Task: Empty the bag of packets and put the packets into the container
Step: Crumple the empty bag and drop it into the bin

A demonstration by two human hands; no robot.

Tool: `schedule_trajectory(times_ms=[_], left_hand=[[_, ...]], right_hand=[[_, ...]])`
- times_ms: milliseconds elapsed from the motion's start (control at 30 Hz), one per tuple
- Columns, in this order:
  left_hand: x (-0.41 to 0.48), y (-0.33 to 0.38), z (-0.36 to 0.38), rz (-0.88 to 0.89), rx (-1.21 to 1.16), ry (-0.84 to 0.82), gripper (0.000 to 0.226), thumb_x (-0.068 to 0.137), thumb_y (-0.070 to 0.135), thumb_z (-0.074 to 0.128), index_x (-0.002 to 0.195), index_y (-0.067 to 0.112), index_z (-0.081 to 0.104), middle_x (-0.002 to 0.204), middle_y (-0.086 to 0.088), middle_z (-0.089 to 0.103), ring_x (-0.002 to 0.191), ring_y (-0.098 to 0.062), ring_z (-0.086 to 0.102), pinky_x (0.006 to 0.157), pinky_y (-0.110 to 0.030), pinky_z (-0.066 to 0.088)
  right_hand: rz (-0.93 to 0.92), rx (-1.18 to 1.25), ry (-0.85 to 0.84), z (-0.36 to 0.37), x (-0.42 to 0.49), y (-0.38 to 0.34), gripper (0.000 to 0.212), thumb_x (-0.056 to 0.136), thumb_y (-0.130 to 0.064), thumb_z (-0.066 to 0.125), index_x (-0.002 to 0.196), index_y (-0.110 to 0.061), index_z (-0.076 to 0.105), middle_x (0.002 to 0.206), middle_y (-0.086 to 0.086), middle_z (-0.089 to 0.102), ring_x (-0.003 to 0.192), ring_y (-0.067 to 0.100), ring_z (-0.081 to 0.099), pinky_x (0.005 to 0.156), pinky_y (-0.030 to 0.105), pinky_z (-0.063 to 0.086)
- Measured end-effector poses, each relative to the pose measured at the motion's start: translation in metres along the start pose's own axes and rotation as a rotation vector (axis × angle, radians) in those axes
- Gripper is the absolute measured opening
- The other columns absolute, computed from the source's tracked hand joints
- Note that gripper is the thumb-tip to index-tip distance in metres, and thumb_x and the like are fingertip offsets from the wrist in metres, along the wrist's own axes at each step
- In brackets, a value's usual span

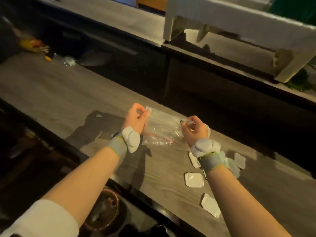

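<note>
Both hands, left hand (136,117) & right hand (193,128), are pinching the clear bag (162,129) by its far corners above the surface (59,93), each grip closed on plastic, w/ packets (194,180) lying loose nearby; risk: stragglers sliding off the edge.

You face a long grey wood-grain table (51,93) under dim, warm light. Beyond its far edge runs a dark recess, then a second grey surface (130,19) carrying a white legged stand (239,23). Blurred clutter (35,47) lies at far left.
</note>
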State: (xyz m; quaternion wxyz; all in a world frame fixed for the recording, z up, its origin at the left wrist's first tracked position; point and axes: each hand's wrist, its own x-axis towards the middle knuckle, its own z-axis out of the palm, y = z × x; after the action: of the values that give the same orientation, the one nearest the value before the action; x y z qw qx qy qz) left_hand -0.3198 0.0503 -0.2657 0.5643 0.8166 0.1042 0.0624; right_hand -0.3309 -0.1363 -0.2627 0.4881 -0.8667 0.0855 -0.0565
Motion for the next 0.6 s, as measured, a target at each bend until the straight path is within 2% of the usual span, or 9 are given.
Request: schedule_trajectory(times_ms=[100,167,233,267,333,367,433,500,600], left_hand=[[-0.005,-0.031,-0.054,-0.198,-0.165,0.157,0.019,0.086,0.029,0.061,0.09,0.011,0.055,0.069,-0.008,0.057,0.045,-0.002,0.053,0.036,-0.01,0.042],[-0.01,-0.05,-0.091,-0.432,-0.512,0.174,0.031,0.087,0.041,0.056,0.094,0.011,0.058,0.072,-0.007,0.066,0.049,-0.007,0.059,0.039,-0.016,0.047],[-0.017,-0.071,-0.122,-0.542,-0.7,0.108,0.045,0.087,0.056,0.045,0.097,0.015,0.06,0.083,-0.002,0.07,0.069,-0.009,0.066,0.058,-0.024,0.053],[-0.023,-0.081,-0.134,-0.57,-0.734,0.081,0.052,0.086,0.061,0.041,0.103,0.016,0.059,0.094,-0.001,0.068,0.082,-0.012,0.065,0.072,-0.03,0.053],[-0.039,-0.111,-0.16,-0.617,-0.78,0.091,0.06,0.082,0.067,0.039,0.113,0.017,0.053,0.104,-0.002,0.063,0.095,-0.017,0.061,0.09,-0.039,0.049],[-0.049,-0.123,-0.168,-0.631,-0.799,0.105,0.06,0.08,0.068,0.04,0.113,0.02,0.053,0.104,-0.002,0.063,0.095,-0.018,0.061,0.092,-0.041,0.048],[-0.068,-0.144,-0.176,-0.626,-0.81,0.134,0.058,0.073,0.071,0.046,0.109,0.028,0.057,0.108,-0.001,0.066,0.096,-0.017,0.064,0.087,-0.039,0.051],[-0.083,-0.159,-0.178,-0.61,-0.796,0.178,0.063,0.067,0.069,0.052,0.116,0.03,0.056,0.119,-0.009,0.064,0.096,-0.018,0.066,0.077,-0.034,0.054],[-0.107,-0.19,-0.188,-0.663,-0.798,0.35,0.06,0.083,0.049,0.055,0.133,0.019,0.039,0.122,-0.028,0.054,0.1,-0.035,0.064,0.066,-0.032,0.053]], right_hand=[[0.08,0.011,-0.163,0.056,-0.01,-0.009,0.017,0.087,-0.025,0.061,0.076,-0.018,0.051,0.062,-0.003,0.05,0.058,0.013,0.045,0.053,0.02,0.037],[0.188,0.141,-0.231,0.09,-0.021,-0.017,0.01,0.087,-0.025,0.061,0.091,-0.019,0.053,0.082,0.009,0.059,0.072,0.017,0.05,0.057,0.019,0.041],[0.298,0.237,-0.282,0.115,-0.032,-0.026,0.035,0.09,-0.024,0.057,0.123,-0.011,0.05,0.111,0.018,0.058,0.094,0.022,0.055,0.072,0.021,0.046],[0.328,0.216,-0.338,0.128,-0.038,-0.03,0.042,0.092,-0.024,0.054,0.129,-0.006,0.045,0.114,0.014,0.056,0.101,0.025,0.056,0.077,0.023,0.045],[0.352,0.239,-0.485,0.166,-0.058,-0.036,0.034,0.093,-0.023,0.053,0.121,-0.004,0.047,0.096,0.006,0.056,0.084,0.025,0.061,0.055,0.025,0.048],[0.365,0.272,-0.532,0.184,-0.068,-0.039,0.022,0.093,-0.02,0.054,0.107,-0.004,0.049,0.085,0.006,0.057,0.064,0.021,0.061,0.042,0.021,0.046],[0.43,0.295,-0.61,0.217,-0.087,-0.042,0.014,0.092,-0.015,0.054,0.098,-0.007,0.045,0.078,0.009,0.055,0.033,0.01,0.054,0.035,0.017,0.047],[0.466,0.307,-0.684,0.239,-0.1,-0.043,0.014,0.093,-0.013,0.053,0.1,-0.008,0.041,0.083,0.012,0.056,0.028,0.005,0.054,0.034,0.017,0.049],[0.519,0.314,-0.839,0.277,-0.13,-0.043,0.015,0.094,-0.009,0.049,0.102,-0.009,0.036,0.074,0.01,0.057,0.03,0.005,0.058,0.033,0.016,0.048]])
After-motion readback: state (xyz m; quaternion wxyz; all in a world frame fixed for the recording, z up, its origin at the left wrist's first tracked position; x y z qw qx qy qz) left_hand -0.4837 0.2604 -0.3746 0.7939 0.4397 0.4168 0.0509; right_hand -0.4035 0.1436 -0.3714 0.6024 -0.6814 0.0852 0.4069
